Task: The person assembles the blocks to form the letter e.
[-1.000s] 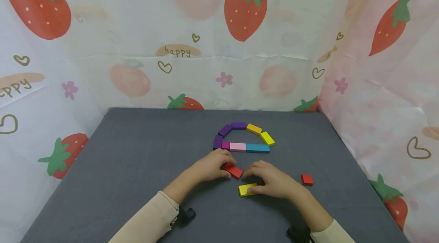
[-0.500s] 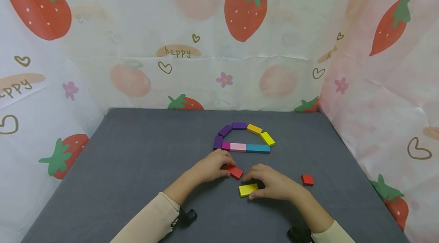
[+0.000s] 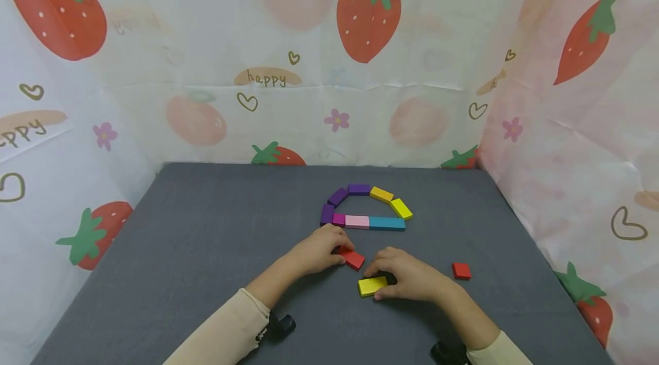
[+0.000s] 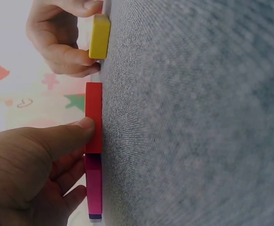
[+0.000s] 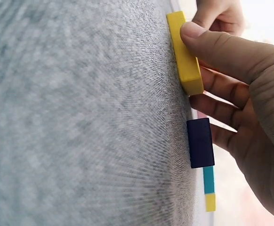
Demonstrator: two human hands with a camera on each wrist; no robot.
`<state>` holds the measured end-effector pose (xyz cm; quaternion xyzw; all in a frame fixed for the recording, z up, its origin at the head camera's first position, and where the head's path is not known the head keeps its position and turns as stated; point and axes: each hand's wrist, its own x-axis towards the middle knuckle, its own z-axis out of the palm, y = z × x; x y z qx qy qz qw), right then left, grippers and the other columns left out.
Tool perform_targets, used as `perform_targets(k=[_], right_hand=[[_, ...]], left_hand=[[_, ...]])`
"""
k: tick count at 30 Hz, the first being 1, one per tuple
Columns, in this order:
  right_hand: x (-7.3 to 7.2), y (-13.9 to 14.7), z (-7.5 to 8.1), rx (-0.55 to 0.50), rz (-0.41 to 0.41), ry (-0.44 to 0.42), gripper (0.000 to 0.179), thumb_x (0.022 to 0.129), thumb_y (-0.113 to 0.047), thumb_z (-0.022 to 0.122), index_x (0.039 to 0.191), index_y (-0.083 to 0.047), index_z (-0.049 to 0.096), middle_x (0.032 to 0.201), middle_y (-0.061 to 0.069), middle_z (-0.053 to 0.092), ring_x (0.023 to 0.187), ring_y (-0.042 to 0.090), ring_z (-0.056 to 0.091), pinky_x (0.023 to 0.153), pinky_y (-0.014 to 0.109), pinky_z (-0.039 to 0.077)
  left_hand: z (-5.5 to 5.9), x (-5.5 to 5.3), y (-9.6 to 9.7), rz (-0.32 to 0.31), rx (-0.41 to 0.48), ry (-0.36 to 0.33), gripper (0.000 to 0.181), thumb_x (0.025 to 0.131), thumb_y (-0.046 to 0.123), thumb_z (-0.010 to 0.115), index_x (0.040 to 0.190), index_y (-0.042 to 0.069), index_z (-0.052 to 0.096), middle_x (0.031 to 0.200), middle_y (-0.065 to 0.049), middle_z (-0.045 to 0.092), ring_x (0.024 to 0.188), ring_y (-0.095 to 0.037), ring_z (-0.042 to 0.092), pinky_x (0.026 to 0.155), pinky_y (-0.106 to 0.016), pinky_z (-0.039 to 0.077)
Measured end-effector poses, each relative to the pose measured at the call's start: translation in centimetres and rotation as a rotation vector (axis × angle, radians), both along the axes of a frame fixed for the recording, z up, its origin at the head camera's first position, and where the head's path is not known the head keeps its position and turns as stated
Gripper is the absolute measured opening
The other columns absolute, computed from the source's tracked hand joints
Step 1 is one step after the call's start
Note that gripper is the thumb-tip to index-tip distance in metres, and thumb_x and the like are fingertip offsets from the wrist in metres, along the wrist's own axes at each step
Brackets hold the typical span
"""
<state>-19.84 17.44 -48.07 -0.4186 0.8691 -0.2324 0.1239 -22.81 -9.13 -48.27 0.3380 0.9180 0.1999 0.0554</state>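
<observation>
A red block (image 3: 353, 258) lies flat on the grey cloth, with my left hand (image 3: 321, 249) pinching its left part between thumb and fingers. Against its end in the left wrist view stands a magenta block (image 4: 94, 183). My right hand (image 3: 409, 273) holds a yellow block (image 3: 373, 286) on the table, thumb along the near side and fingers on the far side. The right wrist view also has a dark block (image 5: 200, 143) close to the right fingers; the hand hides it from above. Farther back, several purple, yellow, pink and blue blocks (image 3: 387, 223) form a half ring.
A loose red block (image 3: 461, 271) lies right of my right wrist. Grey cloth (image 3: 231, 222) covers the table. Strawberry-print sheets (image 3: 206, 56) hang around its back and sides.
My right thumb has slid from the top of the yellow block to its near edge. Left hand, red block and half ring stay where they were.
</observation>
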Motion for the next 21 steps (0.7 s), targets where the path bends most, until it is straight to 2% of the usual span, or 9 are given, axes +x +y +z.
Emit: perform_targets(k=[14,21], right_hand=[[-0.09,-0.07,-0.21,0.023,-0.014,0.002,0.031,0.088,-0.043,0.08,0.116,-0.031,0.073,0.11,-0.02,0.063,0.104,0.003,0.053,0.096,0.033,0.05],[-0.28,0.15,-0.38,-0.016,-0.013,0.008,0.028,0.089,-0.041,0.079,0.114,-0.03,0.072,0.109,-0.018,0.063,0.102,0.005,0.054,0.094,0.033,0.05]], left_hand=[[-0.22,-0.09,-0.12,-0.006,0.006,0.004,0.025,0.095,0.021,0.076,0.119,0.018,0.076,0.118,0.002,0.068,0.116,-0.018,0.055,0.106,-0.04,0.045],[-0.24,-0.2,-0.08,-0.009,0.0,0.002,0.025,0.095,0.022,0.075,0.12,0.019,0.075,0.118,0.002,0.068,0.117,-0.018,0.055,0.107,-0.04,0.045]])
